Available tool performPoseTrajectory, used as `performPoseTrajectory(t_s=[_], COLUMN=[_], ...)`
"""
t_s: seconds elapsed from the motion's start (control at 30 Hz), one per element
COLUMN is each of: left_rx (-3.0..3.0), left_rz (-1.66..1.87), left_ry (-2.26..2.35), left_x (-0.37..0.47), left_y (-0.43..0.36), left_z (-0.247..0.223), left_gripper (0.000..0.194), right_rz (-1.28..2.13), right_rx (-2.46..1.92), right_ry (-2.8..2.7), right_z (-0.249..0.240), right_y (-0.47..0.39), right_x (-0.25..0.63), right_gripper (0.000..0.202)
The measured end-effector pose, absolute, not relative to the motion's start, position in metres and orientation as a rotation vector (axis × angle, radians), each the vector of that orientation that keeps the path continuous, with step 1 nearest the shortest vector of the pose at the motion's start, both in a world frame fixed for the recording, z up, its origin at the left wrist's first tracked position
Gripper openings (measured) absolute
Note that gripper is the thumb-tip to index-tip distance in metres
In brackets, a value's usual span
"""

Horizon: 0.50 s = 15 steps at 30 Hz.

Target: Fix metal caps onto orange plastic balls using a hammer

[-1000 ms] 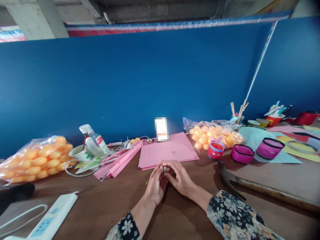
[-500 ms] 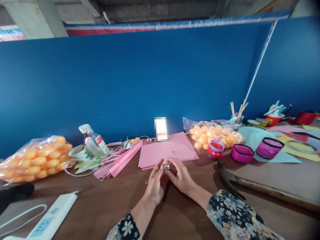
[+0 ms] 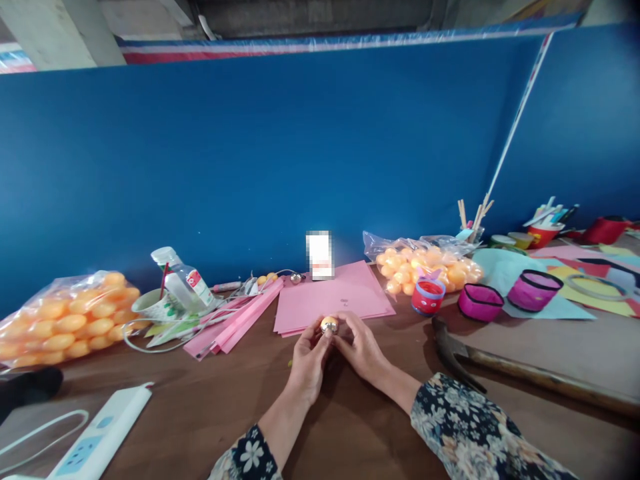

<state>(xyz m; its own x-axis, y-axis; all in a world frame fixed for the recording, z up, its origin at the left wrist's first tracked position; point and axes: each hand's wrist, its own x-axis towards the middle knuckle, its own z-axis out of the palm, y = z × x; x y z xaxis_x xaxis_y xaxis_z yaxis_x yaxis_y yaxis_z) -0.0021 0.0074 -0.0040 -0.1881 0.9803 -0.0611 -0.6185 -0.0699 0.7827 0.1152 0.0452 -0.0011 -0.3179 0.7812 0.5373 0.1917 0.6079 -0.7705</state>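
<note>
Between the fingertips of both hands is a small round ball (image 3: 329, 325), orange on top and shiny silver on the side toward me. My left hand (image 3: 309, 363) closes on it from the left, its thumb pressed to the silver part. From the other side my right hand (image 3: 364, 348) curls its fingers around it. Fingers cover much of the ball, so I cannot tell whether it is one piece or two. Just beyond my fingertips lie stacked sheets of pink paper (image 3: 325, 293). A small silver ball (image 3: 296, 278) rests near their back left corner.
Bags of orange balls lie at left (image 3: 70, 323) and back right (image 3: 425, 260). A hammer (image 3: 545, 380) occupies the right side. A power strip (image 3: 103, 427), clear bottle (image 3: 190, 283) and pink strips (image 3: 245, 317) are on the left. Beyond stands a blue partition (image 3: 280, 153).
The ball has turned in my fingers, so more of its orange part and smooth silver side shows. Both hands keep their hold near the same place. The view has shifted slightly.
</note>
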Motion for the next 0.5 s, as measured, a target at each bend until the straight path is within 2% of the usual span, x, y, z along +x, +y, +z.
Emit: performPoseTrajectory(t_s=[0.2, 0.5], left_rx=[0.654, 0.63], left_rz=[1.618, 1.603], left_ry=[0.845, 0.856], left_x=[-0.004, -0.0055], left_y=[0.0097, 0.0122], left_z=[-0.0065, -0.0079], left_gripper=[0.038, 0.048], right_rz=[0.859, 1.003], right_rx=[-0.784, -0.74], right_ry=[-1.781, -1.694], right_z=[-0.004, -0.0032], right_y=[0.0458, 0.0479], right_x=[0.1132, 0.1135], right_gripper=[0.032, 0.027])
